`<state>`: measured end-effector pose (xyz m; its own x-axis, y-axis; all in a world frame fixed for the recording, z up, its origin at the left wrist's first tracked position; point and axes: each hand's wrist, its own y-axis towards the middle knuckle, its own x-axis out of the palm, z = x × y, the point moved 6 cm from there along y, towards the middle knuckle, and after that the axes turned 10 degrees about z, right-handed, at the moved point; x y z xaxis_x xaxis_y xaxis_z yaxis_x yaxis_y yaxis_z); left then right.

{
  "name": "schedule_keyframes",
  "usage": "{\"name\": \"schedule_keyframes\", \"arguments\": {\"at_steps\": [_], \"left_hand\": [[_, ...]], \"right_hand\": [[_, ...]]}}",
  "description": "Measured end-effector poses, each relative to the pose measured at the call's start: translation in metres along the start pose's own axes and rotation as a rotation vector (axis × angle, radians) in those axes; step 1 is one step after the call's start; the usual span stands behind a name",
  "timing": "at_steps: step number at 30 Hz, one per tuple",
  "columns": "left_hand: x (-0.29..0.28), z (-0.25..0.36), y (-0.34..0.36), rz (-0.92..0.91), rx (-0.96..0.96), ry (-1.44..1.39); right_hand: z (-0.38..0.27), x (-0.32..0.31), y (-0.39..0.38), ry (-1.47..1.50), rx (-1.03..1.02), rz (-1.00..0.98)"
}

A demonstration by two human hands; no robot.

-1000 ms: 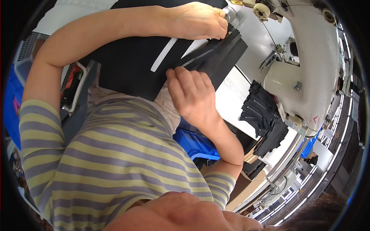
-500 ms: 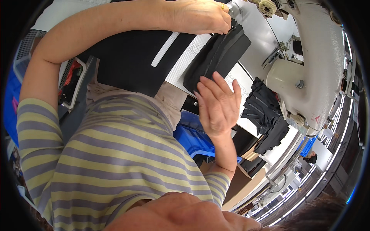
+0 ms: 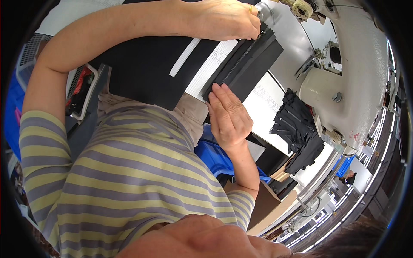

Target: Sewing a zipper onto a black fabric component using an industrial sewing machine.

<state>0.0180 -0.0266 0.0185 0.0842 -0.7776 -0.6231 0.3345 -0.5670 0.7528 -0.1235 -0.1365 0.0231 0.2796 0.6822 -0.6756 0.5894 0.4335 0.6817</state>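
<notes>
A long black zipper [image 3: 237, 64] lies on a black fabric piece [image 3: 262, 58], running from the sewing machine's side toward my body. At its far end my left hand [image 3: 226, 20] is closed, fingertips pinching the zipper's top; a ring shows on one finger. My right hand [image 3: 230, 118] is at the near end, fingers straight and held together over the zipper's edge, the thumb low beside it. What lies beneath those fingers is hidden. To the left, a larger black fabric panel [image 3: 142, 71] hangs over my lap, with a narrow white strip [image 3: 184, 58] on it.
A white sewing machine [image 3: 361, 77] stands at the right. Beside its base is a heap of black zippers [image 3: 297, 124]. White paper with markings [image 3: 264, 96] lies on the table. A blue bin [image 3: 213, 157] is below, and a basket [image 3: 81, 92] sits at the left.
My right hand has moved left and down onto the zipper's near end, its spread fingers coming together. The zipper now lies straighter. My left hand stays at the far end.
</notes>
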Motion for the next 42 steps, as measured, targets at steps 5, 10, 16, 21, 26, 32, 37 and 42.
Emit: {"name": "schedule_keyframes", "arguments": {"at_steps": [5,10,16,21,26,32,37,42], "left_hand": [[0.002,-0.001,0.000,-0.019,0.006,0.010],[-0.001,0.003,-0.001,-0.113,-0.058,0.018],[-0.003,0.003,-0.008,-0.226,-0.169,0.033],[-0.006,0.004,-0.005,-0.223,-0.159,0.031],[-0.004,0.005,-0.006,-0.224,-0.191,0.012],[-0.004,0.005,-0.009,-0.181,-0.205,-0.017],[-0.001,0.004,-0.007,-0.147,-0.178,0.015],[-0.008,0.000,-0.006,-0.139,-0.210,-0.024]], "right_hand": [[-0.001,0.002,-0.004,-0.035,-0.045,0.011],[-0.001,-0.002,-0.004,-0.030,-0.104,-0.032],[0.003,-0.006,0.000,0.041,-0.054,-0.175],[0.060,-0.014,0.040,-0.003,0.114,-0.073],[0.091,0.003,0.051,-0.192,0.055,-0.048],[0.089,0.006,0.051,-0.233,0.120,-0.133],[0.091,0.007,0.050,-0.238,0.131,-0.126],[0.089,0.009,0.052,-0.249,0.121,-0.143]]}}
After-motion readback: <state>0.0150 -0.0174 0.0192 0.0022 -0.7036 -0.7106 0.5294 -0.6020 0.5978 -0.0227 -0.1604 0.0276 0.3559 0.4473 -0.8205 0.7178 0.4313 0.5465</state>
